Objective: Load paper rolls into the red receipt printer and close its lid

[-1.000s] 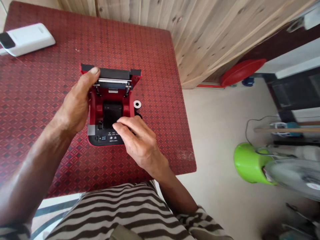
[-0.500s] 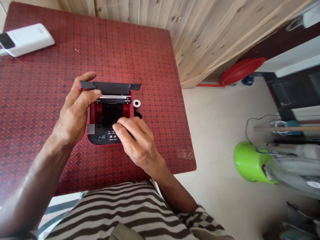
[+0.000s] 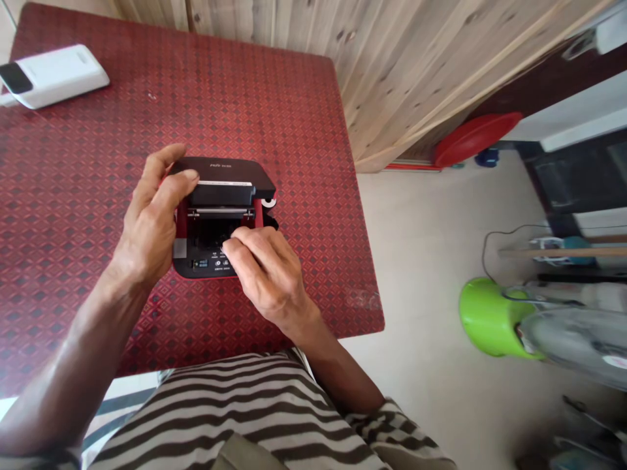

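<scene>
A small black and red label printer [image 3: 196,266] sits on the patterned table, its black lid [image 3: 230,168] tilted partly up over the dark inner bay. My left hand [image 3: 151,219] is closed on the lid's left side, thumb on the inner edge and fingers behind. Buttons and a small display line the front panel. Over the front right of that panel, my right hand [image 3: 267,271] is curled with its fingertips at the bay's edge, gripping the printer; its thumb is mostly hidden. Beside the printer's right side lies a small white ring [image 3: 268,203], partly covered by the lid.
A white device with a dark end [image 3: 63,75] lies at the table's [image 3: 304,130] far left. Wooden panelling [image 3: 392,72] borders the back. On the floor to the right are a green bucket [image 3: 482,316], a fan [image 3: 582,339] and a red basin [image 3: 475,138].
The lid has swung toward me and down, so its top face with lettering now shows. My left hand moved with it. My right hand stays almost in place.
</scene>
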A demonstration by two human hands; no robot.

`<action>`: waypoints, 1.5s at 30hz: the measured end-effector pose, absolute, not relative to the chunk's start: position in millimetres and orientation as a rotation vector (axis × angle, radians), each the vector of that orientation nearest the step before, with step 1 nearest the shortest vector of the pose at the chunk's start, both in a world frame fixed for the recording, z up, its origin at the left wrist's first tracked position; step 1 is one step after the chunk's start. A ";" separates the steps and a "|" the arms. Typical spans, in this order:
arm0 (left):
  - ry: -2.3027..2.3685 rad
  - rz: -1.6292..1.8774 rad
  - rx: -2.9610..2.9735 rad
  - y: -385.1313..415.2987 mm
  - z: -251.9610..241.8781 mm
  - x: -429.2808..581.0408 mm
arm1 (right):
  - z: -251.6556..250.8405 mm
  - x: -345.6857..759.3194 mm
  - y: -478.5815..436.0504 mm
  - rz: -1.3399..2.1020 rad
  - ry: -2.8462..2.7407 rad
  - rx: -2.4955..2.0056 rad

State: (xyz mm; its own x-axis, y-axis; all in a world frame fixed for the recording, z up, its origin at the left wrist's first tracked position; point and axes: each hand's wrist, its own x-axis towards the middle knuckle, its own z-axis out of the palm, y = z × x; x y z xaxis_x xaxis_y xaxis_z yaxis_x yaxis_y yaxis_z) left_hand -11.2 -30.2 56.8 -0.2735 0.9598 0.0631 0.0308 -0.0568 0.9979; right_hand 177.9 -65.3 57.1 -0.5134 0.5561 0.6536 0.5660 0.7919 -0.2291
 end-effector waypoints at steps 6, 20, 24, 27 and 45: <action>1.390 1.402 1.000 -45.6 60.1 -9.2 | 57.6 178.7 -68.4 -0.072 -2.215 -0.858; 1.425 1.302 1.066 -62.4 40.5 -13.2 | 54.6 178.6 -69.4 -0.034 -2.213 -0.869; 1.448 1.294 0.997 -63.7 41.8 -12.4 | 55.0 179.0 -67.6 -0.015 -2.222 -0.858; 1.442 1.277 0.988 -64.0 44.0 -11.5 | 55.8 179.3 -67.7 0.008 -2.244 -0.882; 1.445 1.283 1.023 -64.6 44.4 -8.6 | 57.0 179.6 -71.1 0.145 -2.108 -0.913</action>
State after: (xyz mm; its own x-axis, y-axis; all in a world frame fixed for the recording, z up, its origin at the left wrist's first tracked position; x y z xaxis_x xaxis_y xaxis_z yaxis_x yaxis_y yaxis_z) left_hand -8.6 -64.6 44.4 -0.2317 0.9670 -0.1064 0.0090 0.1115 0.9937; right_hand 179.6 -71.1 57.0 -0.4053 0.6527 0.6401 0.5586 0.7311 -0.3917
